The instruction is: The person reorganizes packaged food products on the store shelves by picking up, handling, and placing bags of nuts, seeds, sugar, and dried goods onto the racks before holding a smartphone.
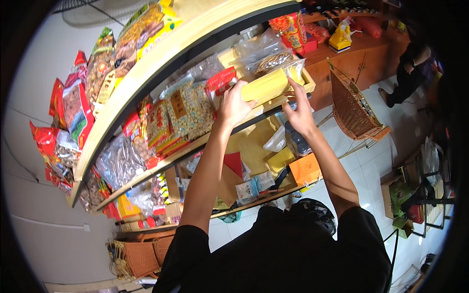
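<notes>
A long yellow bundle [265, 86], seemingly dried food in clear plastic, is held at a slant over a pale wooden tray [310, 83] on the upper shelf. My left hand [235, 102] grips its left end, thumb along the near side. At the other end is my right hand [299, 109], fingers spread; the fingertips reach the bundle's edge, and I cannot tell whether they bear any of it. Clear bags of brown dried goods [273, 63] lie in the tray behind the bundle. A red packet [221, 81] is close beside my left hand.
Bagged foods [190, 106] crowd the shelf to the left. The curved upper board [154, 69] overhangs it. Below, an orange box [305, 169] and small packets [255, 186] sit on a lower shelf. A wicker basket [353, 106] stands at right; a person [408, 69] is beyond.
</notes>
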Available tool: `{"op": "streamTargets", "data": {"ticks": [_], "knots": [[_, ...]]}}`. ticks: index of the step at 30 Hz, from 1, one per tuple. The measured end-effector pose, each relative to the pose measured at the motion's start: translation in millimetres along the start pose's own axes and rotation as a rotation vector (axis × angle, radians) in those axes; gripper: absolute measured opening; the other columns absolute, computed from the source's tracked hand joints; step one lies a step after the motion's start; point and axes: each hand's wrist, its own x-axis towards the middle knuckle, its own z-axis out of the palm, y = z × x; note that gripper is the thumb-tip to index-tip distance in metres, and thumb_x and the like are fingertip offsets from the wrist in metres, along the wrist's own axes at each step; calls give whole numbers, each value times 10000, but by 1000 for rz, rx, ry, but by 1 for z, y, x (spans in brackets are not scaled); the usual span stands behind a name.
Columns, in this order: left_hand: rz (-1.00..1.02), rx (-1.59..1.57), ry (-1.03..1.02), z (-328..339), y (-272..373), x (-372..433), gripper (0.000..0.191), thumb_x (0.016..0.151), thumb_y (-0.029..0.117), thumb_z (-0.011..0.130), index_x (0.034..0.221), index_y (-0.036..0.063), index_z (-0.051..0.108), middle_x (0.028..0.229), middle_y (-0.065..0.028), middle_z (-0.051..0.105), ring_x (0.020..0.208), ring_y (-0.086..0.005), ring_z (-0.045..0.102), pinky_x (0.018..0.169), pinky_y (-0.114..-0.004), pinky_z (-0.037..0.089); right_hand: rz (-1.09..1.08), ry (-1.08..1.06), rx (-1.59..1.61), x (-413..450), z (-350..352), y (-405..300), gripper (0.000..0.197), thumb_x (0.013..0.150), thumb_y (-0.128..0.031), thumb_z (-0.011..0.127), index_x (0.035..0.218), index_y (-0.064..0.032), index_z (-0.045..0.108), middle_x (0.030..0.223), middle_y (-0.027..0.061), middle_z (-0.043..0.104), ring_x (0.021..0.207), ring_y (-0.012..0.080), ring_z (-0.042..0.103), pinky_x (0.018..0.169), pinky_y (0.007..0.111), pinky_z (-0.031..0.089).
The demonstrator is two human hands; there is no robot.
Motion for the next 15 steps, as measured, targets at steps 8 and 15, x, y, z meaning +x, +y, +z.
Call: {"op": "streamTargets", "data": {"ticks": [8, 15], "knots": [[-28, 92, -81, 15, 8, 7, 493, 649, 147, 776, 1042, 17, 509, 930, -241, 636, 913, -399, 607, 839, -452, 454, -336, -33, -277, 9, -11, -33, 547, 728, -8, 526, 1262, -120, 507, 1234, 181, 463, 1040, 322, 517, 943, 387, 418], [63, 162, 44, 54, -47, 7, 530, 632, 204, 773, 1068, 8, 544, 989, -168, 618, 1007, -318, 534, 937, -426, 316, -309, -233, -359, 13, 10, -29, 546, 723, -34, 534, 1262, -111, 507, 1251, 169, 456, 1145, 332, 454, 995, 412, 370]]}}
